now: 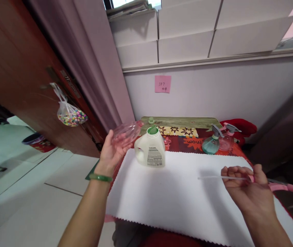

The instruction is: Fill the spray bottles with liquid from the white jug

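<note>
My left hand (114, 151), with a green bangle on its wrist, holds a clear pink spray bottle body (127, 133) tilted on its side, its neck pointing right. In my right hand (249, 188) is a pink spray head (285, 187); its thin dip tube (210, 177) sticks out to the left over the white sheet. Between the hands a whitish jug (150, 151) with a handle stands upright, its green-rimmed mouth uncapped. A small green cap (151, 120) lies behind it on the table.
Two more spray bottles, one teal (211, 144) and one pink (227, 139), stand at the table's back right. A white scalloped sheet (177, 192) covers the front. Left, a bag of colourful beads (71, 116) hangs from the door handle. A pink note (162, 84) is on the wall.
</note>
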The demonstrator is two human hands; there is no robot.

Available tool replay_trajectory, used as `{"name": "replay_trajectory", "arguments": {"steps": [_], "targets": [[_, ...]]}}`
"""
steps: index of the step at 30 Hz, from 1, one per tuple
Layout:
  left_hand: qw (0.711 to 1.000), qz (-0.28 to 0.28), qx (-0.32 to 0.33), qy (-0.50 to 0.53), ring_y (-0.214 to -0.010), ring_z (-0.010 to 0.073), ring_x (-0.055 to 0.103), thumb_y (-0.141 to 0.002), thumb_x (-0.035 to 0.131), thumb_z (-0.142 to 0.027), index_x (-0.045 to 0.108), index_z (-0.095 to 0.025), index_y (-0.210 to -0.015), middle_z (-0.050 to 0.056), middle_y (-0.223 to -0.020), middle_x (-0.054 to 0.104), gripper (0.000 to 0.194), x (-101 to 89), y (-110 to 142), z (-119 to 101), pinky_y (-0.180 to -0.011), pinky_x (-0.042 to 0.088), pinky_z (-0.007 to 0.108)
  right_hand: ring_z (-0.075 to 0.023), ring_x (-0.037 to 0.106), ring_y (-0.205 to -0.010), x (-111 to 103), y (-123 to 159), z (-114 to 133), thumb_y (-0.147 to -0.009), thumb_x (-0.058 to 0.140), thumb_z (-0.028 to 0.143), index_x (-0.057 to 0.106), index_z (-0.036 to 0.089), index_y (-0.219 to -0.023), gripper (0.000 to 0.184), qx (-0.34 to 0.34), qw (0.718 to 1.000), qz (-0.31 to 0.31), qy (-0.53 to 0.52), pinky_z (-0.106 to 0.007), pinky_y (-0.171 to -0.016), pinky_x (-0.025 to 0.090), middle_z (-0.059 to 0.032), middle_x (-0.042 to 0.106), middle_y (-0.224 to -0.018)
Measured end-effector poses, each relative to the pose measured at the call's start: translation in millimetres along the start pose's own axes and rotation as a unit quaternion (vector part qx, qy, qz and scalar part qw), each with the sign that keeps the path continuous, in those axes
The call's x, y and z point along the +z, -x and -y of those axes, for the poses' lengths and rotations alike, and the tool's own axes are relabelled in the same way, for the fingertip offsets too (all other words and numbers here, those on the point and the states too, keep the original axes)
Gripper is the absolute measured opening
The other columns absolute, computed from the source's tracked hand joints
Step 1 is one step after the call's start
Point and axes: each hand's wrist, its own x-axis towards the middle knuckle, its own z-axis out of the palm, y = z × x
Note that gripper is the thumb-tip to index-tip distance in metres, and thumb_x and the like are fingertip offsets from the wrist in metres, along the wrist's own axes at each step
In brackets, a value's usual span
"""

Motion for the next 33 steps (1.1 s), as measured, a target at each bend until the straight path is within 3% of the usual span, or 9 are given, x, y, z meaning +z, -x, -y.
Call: {"name": "replay_trajectory", "arguments": {"steps": [2, 5, 9, 12, 18, 22, 26, 33], "targets": [[0.994, -0.006, -0.022, 0.103, -0.087, 0.0248, 0.076, -0.1, 0.045, -0.056, 0.07, -0.015, -0.11, 0.013, -0.093, 0.078, 0.049, -10.1, 21, 25, -0.068, 0.064, 0.031, -0.0121, 0.063, -0.058, 19, 5, 0, -0.098, 0.058, 0.048, 0.045, 0.023, -0.065, 0.044, 0.034, 0.999, -0.022, -0.032, -0.034, -0.071, 0.063, 0.0059, 0.054, -0.06], [0.984, -0.017, -0.078, 0.161, -0.084, 0.0239, 0.077, -0.103, 0.04, -0.051, 0.066, -0.018, -0.126, 0.013, -0.105, 0.078, 0.048, -14.6, 56, 61, -0.063, 0.063, 0.03, -0.0106, 0.062, -0.057, 56, 20, -2, -0.099, 0.056, 0.056, 0.045, 0.023, -0.065, 0.05, 0.033, 0.997, -0.024, -0.072, -0.031, -0.073, 0.063, 0.0071, 0.052, -0.058], [0.968, 0.007, -0.198, 0.156, -0.069, 0.0219, 0.074, -0.096, 0.052, -0.058, 0.063, -0.02, -0.133, 0.015, -0.101, 0.078, 0.053, -8.8, 89, 95, -0.059, 0.062, 0.029, -0.0099, 0.06, -0.056, 102, 42, -10, -0.098, 0.056, 0.061, 0.044, 0.022, -0.062, 0.054, -0.016, 0.996, 0.051, -0.064, -0.03, -0.074, 0.06, 0.0078, 0.05, -0.056], [0.965, 0.032, -0.229, 0.128, -0.066, 0.0206, 0.073, -0.095, 0.055, -0.058, 0.064, -0.017, -0.132, 0.016, -0.103, 0.078, 0.055, -2.6, 99, 106, -0.057, 0.06, 0.028, -0.0103, 0.061, -0.058, 121, 54, -15, -0.091, 0.064, 0.065, 0.043, 0.022, -0.061, 0.057, -0.042, 0.991, 0.114, -0.054, -0.03, -0.077, 0.059, 0.0082, 0.051, -0.056], [0.967, 0.051, -0.234, 0.088, -0.067, 0.0208, 0.073, -0.099, 0.049, -0.057, 0.068, -0.013, -0.12, 0.017, -0.104, 0.077, 0.053, 8.0, 104, 112, -0.058, 0.059, 0.029, -0.0111, 0.062, -0.06, 128, 64, -18, -0.087, 0.068, 0.067, 0.038, 0.022, -0.059, 0.061, -0.078, 0.983, 0.164, -0.01, -0.03, -0.077, 0.058, 0.0079, 0.052, -0.056], [0.964, 0.061, -0.241, 0.093, -0.067, 0.0207, 0.073, -0.097, 0.05, -0.058, 0.067, -0.017, -0.126, 0.015, -0.104, 0.078, 0.053, 10.7, 104, 115, -0.057, 0.059, 0.029, -0.012, 0.063, -0.061, 124, 65, -23, -0.085, 0.069, 0.069, 0.036, 0.022, -0.06, 0.062, -0.102, 0.977, 0.186, 0.03, -0.031, -0.075, 0.057, 0.0075, 0.052, -0.057], [0.963, 0.053, -0.246, 0.097, -0.067, 0.0214, 0.073, -0.094, 0.056, -0.058, 0.065, -0.017, -0.131, 0.015, -0.101, 0.078, 0.056, 10.2, 103, 118, -0.058, 0.059, 0.03, -0.0118, 0.063, -0.061, 121, 64, -26, -0.084, 0.07, 0.07, 0.034, 0.022, -0.059, 0.065, -0.118, 0.973, 0.191, 0.044, -0.031, -0.075, 0.057, 0.0072, 0.052, -0.057], [0.967, 0.032, -0.24, 0.08, -0.066, 0.0206, 0.072, -0.099, 0.049, -0.057, 0.067, -0.012, -0.121, 0.017, -0.102, 0.077, 0.053, 11.9, 105, 115, -0.058, 0.058, 0.029, -0.0113, 0.062, -0.059, 119, 59, -26, -0.084, 0.07, 0.069, 0.035, 0.022, -0.059, 0.063, -0.116, 0.975, 0.184, 0.041, -0.03, -0.074, 0.058, 0.0074, 0.053, -0.057]]}}
